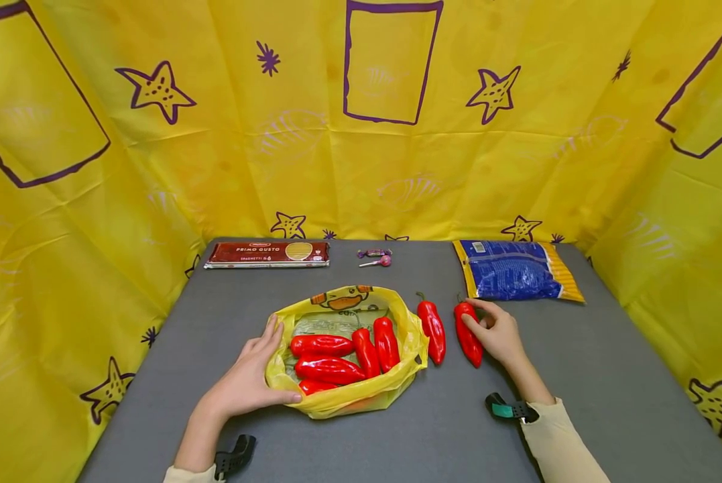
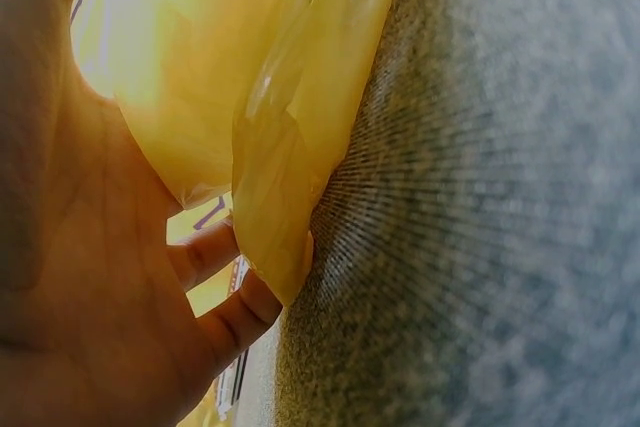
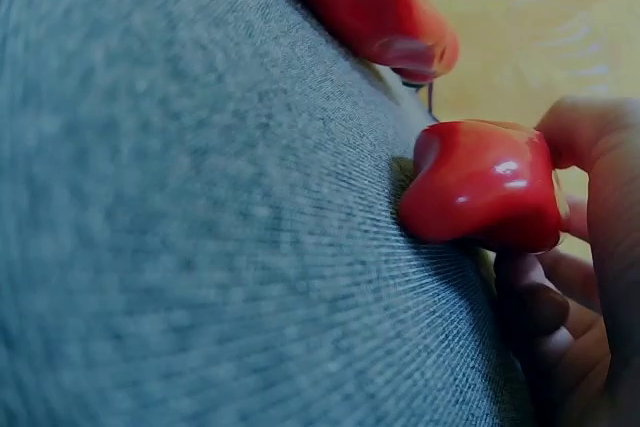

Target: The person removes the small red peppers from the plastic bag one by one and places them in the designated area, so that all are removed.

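Note:
A yellow plastic bag [image 1: 348,402] lies open in the middle of the grey table [image 1: 608,376], with several red peppers [image 1: 330,357] inside. My left hand [image 1: 258,372] rests against the bag's left side, fingers straight and thumb along the front rim. The left wrist view shows the palm [image 2: 90,277] spread against the bag film [image 2: 270,97]. Two more peppers lie right of the bag. My right hand [image 1: 481,323] grips the outer pepper [image 1: 468,334], thumb and fingers curled round it [image 3: 485,187]. The other pepper [image 1: 433,331] lies free beside it [image 3: 365,2].
At the back of the table lie a dark red spaghetti box [image 1: 268,253], a small lollipop [image 1: 375,260] and a blue packet [image 1: 514,270]. Yellow sheeting with purple stars [image 1: 155,87] walls the table on three sides.

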